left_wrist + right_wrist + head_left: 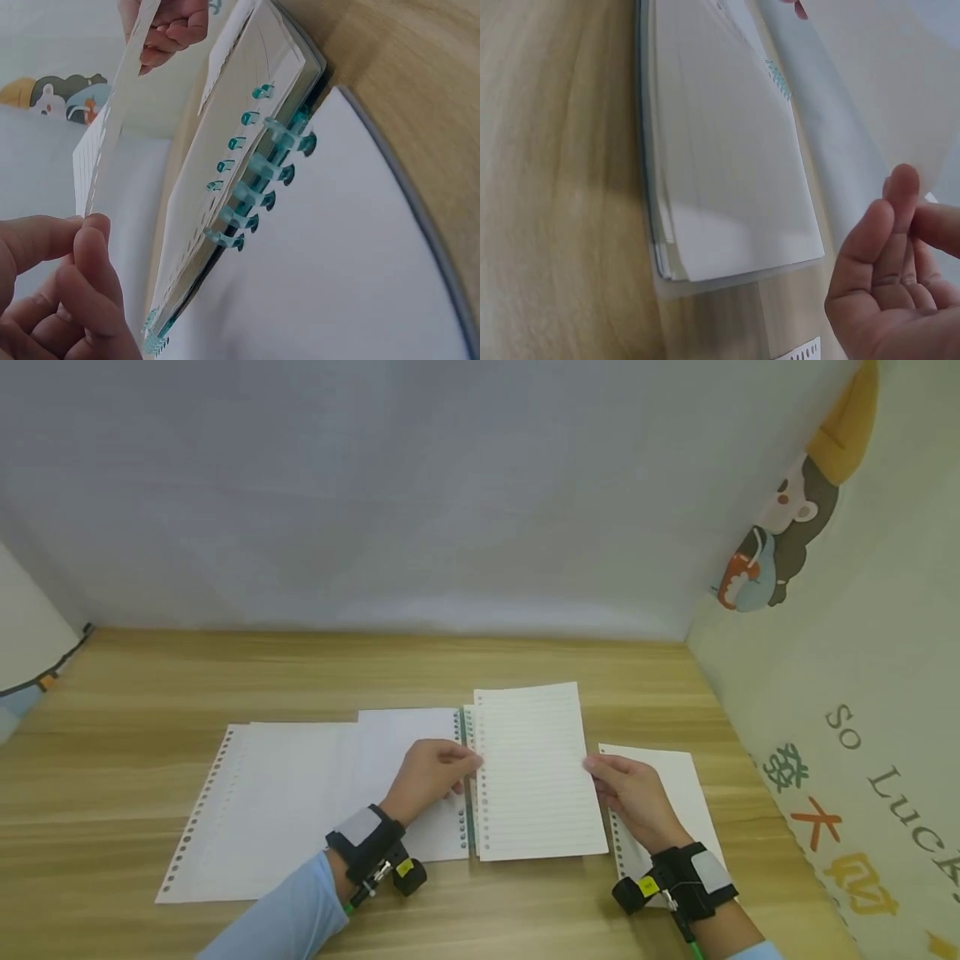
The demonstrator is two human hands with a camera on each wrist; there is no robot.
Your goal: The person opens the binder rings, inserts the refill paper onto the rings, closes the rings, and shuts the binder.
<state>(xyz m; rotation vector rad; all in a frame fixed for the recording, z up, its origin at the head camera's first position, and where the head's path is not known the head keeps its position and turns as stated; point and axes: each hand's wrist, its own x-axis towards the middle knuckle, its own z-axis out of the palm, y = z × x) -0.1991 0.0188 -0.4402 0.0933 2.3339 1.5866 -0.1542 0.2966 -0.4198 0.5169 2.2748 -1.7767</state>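
A lined loose-leaf sheet (534, 777) with punched holes down its left side is held up over an open ring binder notebook (292, 161). My left hand (435, 772) pinches its holed edge between thumb and fingers. At the opposite edge, my right hand (633, 797) pinches the sheet the same way. In the left wrist view the sheet stands well above the notebook's teal rings (255, 169), seen nearly edge-on. Under it lies the notebook's page stack (735, 150), on the right half of the notebook. The left half shows a plain white page (408, 727).
Loose white punched sheets (247, 827) lie on the wooden table (187, 677) at the left, partly overlapped by the notebook. Another punched sheet (667, 768) lies at the right, beneath my right hand. A pale curtain (375, 527) stands behind, and a printed wall panel (847, 677) at the right.
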